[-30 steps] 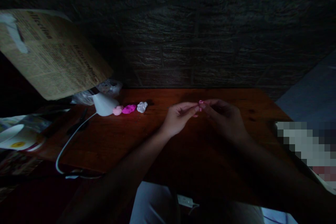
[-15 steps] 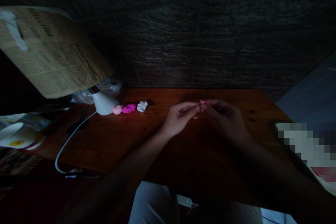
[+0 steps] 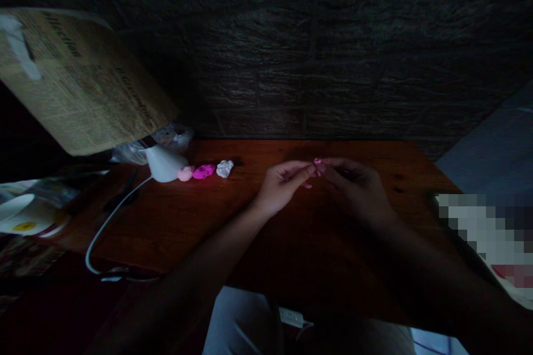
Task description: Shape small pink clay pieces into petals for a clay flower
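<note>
Over the wooden table, a small piece of pink modelling clay (image 3: pixel 317 161) is pinched between the fingertips of both hands. My left hand (image 3: pixel 283 184) comes in from the left, thumb and forefinger closed on the clay. Facing it, my right hand (image 3: pixel 358 186) grips the same piece with thumb and forefinger; its other fingers are partly hidden in shadow. To the left of my hands three lumps lie in a row on the table: a white clay lump (image 3: pixel 225 168), a magenta clay lump (image 3: pixel 204 171) and a pale pink clay lump (image 3: pixel 186 173).
A lamp with a newspaper-print shade (image 3: pixel 100 83) and white base (image 3: pixel 164 165) stands at left, its cable (image 3: pixel 92 238) running over the table edge. A white paper cup (image 3: pixel 25 215) is far left. Behind the wooden table (image 3: pixel 179 222) rises a dark brick-patterned wall (image 3: pixel 283 66).
Both hands keep their pinch on the pink clay at nearly the same spot. The whole view has shifted very slightly.
</note>
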